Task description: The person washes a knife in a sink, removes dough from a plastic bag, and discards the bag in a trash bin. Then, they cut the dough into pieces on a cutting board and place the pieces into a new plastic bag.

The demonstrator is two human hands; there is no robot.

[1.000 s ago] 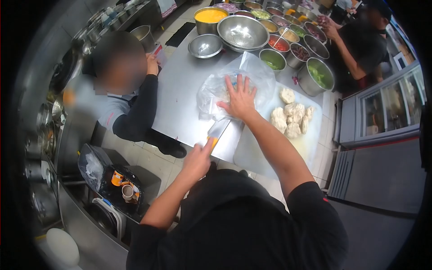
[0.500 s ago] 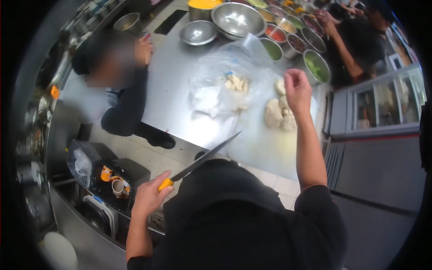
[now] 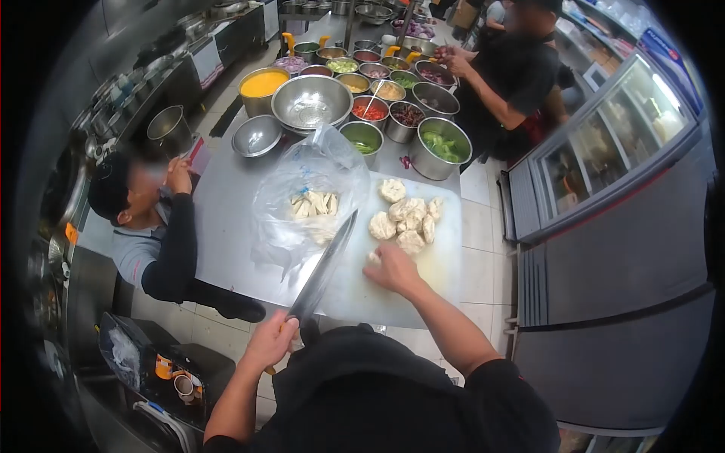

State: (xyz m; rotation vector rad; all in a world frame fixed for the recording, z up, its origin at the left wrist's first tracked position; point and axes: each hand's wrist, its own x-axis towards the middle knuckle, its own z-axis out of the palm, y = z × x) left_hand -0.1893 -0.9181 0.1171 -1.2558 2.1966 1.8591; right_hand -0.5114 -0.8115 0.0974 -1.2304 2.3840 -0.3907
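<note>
My left hand point(image 3: 272, 341) grips a large kitchen knife point(image 3: 323, 273) by its yellow handle, the long blade slanting up and away past the near edge of the table. My right hand point(image 3: 393, 270) is low over the white cutting board point(image 3: 445, 291), its fingers closed around a small pale piece point(image 3: 373, 259) that is mostly covered. Just beyond those fingers lies a cluster of pale, knobbly lumps point(image 3: 408, 215), whose kind I cannot make out. Left of the board, a clear plastic bag point(image 3: 276, 204) holds several pale cut pieces point(image 3: 314, 204).
Steel bowls point(image 3: 311, 102) and pots of cut vegetables point(image 3: 444, 147) crowd the table's far side. One person point(image 3: 170, 234) is at the left edge; another point(image 3: 502, 72) works at the far right. A glass-door fridge point(image 3: 612, 143) stands right, a black bin point(image 3: 136, 359) lower left.
My right hand has come down from above the lumps to the near part of the board and closed on a small piece. The knife has moved up toward the board. My view has tilted up.
</note>
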